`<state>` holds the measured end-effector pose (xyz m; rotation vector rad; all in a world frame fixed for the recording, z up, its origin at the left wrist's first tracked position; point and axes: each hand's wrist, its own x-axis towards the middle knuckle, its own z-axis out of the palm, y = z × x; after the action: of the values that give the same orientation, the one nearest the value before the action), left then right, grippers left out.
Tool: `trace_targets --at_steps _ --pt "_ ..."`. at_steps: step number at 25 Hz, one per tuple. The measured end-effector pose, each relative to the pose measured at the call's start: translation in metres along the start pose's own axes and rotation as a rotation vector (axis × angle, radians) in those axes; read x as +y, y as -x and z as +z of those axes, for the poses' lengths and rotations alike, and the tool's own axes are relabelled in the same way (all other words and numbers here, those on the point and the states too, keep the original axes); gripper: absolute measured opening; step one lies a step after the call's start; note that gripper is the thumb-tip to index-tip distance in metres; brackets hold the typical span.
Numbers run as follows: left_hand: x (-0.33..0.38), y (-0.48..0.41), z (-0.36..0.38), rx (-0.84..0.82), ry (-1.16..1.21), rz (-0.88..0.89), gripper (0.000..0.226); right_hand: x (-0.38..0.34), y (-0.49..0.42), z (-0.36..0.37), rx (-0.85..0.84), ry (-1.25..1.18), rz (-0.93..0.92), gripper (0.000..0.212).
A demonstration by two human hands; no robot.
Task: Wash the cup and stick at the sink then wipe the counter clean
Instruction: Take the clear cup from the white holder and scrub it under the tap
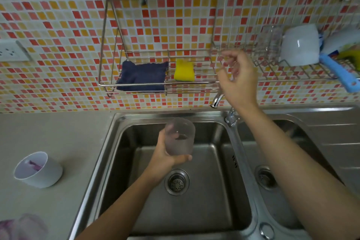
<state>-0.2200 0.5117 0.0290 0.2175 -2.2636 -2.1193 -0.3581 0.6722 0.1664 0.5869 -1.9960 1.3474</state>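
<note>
**A:** Head view: how is the cup [179, 136] sitting?
**B:** The left hand [163, 159] is gripping it upright, mouth up, over the sink's [194, 210] left basin, and a dark patch is showing inside.
**A:** Right hand [237, 78]?
**B:** It's hovering by the wall rack [136, 85], blurred, fingers curling; I can't tell if it's gripping anything. A purple-smeared white tub [39, 169] is standing near the worktop's [58, 132] left edge.

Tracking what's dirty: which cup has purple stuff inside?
The white cup on the counter, left of the sink; the frosted cup is in the left hand, a mug sits in the rack.
</note>
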Motion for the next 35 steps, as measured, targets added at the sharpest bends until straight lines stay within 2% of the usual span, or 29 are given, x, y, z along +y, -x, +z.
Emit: trace_targets --at_steps 3,5,8,11,13,15,18,20,27,32,35 --pt "-0.019 -0.01 0.028 0.005 0.088 -0.079 0.083 0.057 0.051 -0.034 0.179 -0.043 0.096 0.035" --pt "-0.028 -0.019 0.045 0.009 0.087 -0.109 0.077 0.101 0.086 -0.048 0.18 0.03 0.182 0.039" --pt "-0.035 -0.038 0.063 0.016 0.037 -0.133 0.076 0.164 0.121 -0.049 -0.041 0.207 0.468 0.044" --pt "-0.037 -0.061 0.074 -0.004 -0.068 -0.13 0.08 0.209 0.129 -0.039 -0.432 0.328 0.756 0.083" --pt "-0.038 -0.072 0.078 0.026 -0.166 -0.105 0.083 0.225 0.128 -0.026 -0.616 0.282 0.733 0.095" --pt "-0.034 -0.079 0.082 0.057 -0.309 -0.087 0.081 0.233 0.127 -0.012 -0.694 0.251 0.594 0.096" --pt "-0.037 -0.086 0.083 0.068 -0.372 -0.075 0.079 0.242 0.134 -0.002 -0.837 0.503 0.295 0.094" --pt "-0.042 -0.09 0.084 0.06 -0.315 -0.07 0.083 0.243 0.137 0.001 -0.944 0.637 0.203 0.091" --pt "-0.044 -0.093 0.083 0.025 -0.204 -0.096 0.083 0.239 0.141 0.009 -1.002 0.686 0.287 0.08" --pt "-0.041 -0.097 0.071 0.053 -0.355 -0.162 0.083 0.228 0.179 -0.001 -0.757 0.621 0.393 0.065" --pt "-0.028 -0.103 0.069 0.029 -0.381 -0.178 0.08 0.222 0.212 -0.015 -0.746 0.72 0.506 0.064"
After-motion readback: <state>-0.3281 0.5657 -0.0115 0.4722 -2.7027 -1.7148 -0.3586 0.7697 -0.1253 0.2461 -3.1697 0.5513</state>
